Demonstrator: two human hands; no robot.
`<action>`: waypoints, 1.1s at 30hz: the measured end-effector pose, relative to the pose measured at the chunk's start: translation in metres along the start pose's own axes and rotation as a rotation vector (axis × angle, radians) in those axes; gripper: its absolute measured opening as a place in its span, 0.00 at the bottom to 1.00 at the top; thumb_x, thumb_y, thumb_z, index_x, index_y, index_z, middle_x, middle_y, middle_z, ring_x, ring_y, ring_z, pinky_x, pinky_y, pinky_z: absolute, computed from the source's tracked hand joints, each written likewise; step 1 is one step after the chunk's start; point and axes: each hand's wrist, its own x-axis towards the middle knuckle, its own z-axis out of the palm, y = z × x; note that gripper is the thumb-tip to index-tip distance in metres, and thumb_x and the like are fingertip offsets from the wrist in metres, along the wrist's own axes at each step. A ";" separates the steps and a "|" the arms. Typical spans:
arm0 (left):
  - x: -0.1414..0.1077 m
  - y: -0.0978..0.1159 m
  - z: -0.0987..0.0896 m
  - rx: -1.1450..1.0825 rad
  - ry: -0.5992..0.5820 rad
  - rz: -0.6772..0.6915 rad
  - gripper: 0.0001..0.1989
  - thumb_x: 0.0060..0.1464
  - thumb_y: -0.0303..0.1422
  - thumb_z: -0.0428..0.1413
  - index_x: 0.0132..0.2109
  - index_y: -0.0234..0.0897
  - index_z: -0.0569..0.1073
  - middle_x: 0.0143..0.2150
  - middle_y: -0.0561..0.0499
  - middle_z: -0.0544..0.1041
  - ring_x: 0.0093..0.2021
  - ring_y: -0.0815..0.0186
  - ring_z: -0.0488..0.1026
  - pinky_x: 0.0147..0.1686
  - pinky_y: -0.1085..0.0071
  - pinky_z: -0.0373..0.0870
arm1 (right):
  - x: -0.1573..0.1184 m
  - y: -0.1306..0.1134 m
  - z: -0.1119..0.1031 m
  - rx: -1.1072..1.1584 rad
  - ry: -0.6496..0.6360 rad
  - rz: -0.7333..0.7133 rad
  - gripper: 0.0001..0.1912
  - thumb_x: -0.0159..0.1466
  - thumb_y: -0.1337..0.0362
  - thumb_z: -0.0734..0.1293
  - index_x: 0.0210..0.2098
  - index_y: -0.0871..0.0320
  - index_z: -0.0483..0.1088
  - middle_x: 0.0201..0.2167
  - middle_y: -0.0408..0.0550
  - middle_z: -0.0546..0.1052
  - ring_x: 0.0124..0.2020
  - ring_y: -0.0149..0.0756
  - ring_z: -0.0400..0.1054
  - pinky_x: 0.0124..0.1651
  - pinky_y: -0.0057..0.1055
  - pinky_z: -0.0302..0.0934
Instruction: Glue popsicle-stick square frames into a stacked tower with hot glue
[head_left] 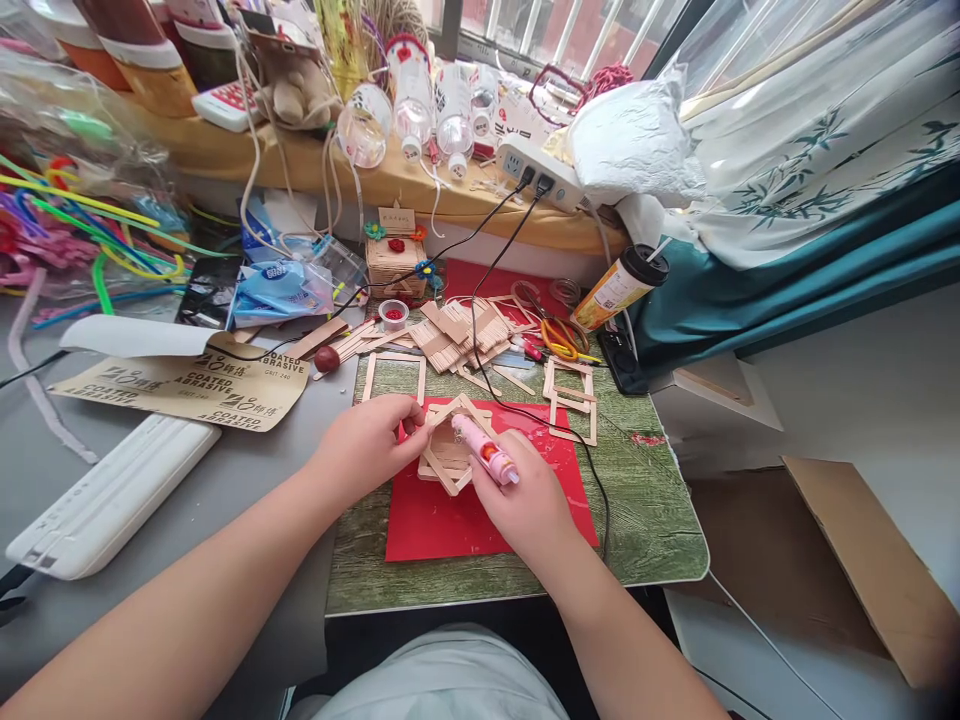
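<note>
On a red sheet lies a small structure of wooden craft sticks, with square stick frames stacked at an angle to each other. My left hand pinches its left corner between thumb and fingers. In my right hand is a pink hot glue gun, its tip over the top of the structure. The fingers under the glue gun are partly hidden. One square stick frame lies behind my left hand, and further stick frames overlap at the right.
A pile of craft sticks lies behind the red sheet, beside scissors and a small cup of red bits. Black cords run from a power strip across the work area. Sandpaper lies left; a drink cup stands back right.
</note>
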 end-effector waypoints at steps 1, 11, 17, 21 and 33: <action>0.000 0.000 0.000 0.001 -0.001 0.001 0.15 0.67 0.46 0.55 0.37 0.41 0.74 0.35 0.51 0.79 0.33 0.62 0.72 0.31 0.66 0.61 | 0.000 0.000 0.000 -0.004 0.004 0.001 0.17 0.67 0.65 0.67 0.30 0.50 0.53 0.31 0.41 0.67 0.27 0.36 0.59 0.30 0.33 0.52; 0.001 -0.001 -0.001 -0.004 -0.015 -0.011 0.14 0.66 0.45 0.56 0.37 0.41 0.74 0.36 0.52 0.79 0.33 0.63 0.72 0.31 0.66 0.62 | 0.000 0.001 0.001 -0.042 0.028 0.002 0.16 0.67 0.66 0.67 0.30 0.50 0.54 0.30 0.41 0.67 0.27 0.36 0.61 0.30 0.33 0.51; 0.001 0.000 0.000 0.003 -0.012 -0.006 0.15 0.67 0.46 0.56 0.37 0.41 0.74 0.35 0.51 0.79 0.32 0.63 0.72 0.31 0.66 0.61 | 0.000 0.001 0.001 -0.068 0.014 0.007 0.14 0.68 0.64 0.67 0.31 0.50 0.57 0.31 0.42 0.67 0.28 0.37 0.62 0.31 0.34 0.51; 0.000 0.000 -0.001 0.012 -0.015 -0.016 0.15 0.67 0.47 0.56 0.37 0.41 0.74 0.34 0.51 0.79 0.31 0.63 0.71 0.31 0.66 0.60 | 0.000 0.002 0.002 -0.085 0.019 -0.006 0.15 0.69 0.65 0.67 0.30 0.50 0.55 0.31 0.42 0.67 0.29 0.37 0.62 0.32 0.34 0.51; -0.001 0.002 0.000 -0.004 -0.021 -0.043 0.14 0.68 0.46 0.56 0.40 0.41 0.76 0.34 0.53 0.78 0.32 0.64 0.71 0.31 0.67 0.60 | 0.001 -0.001 0.001 -0.123 0.023 0.014 0.15 0.70 0.63 0.67 0.30 0.51 0.57 0.31 0.42 0.68 0.29 0.37 0.62 0.32 0.33 0.51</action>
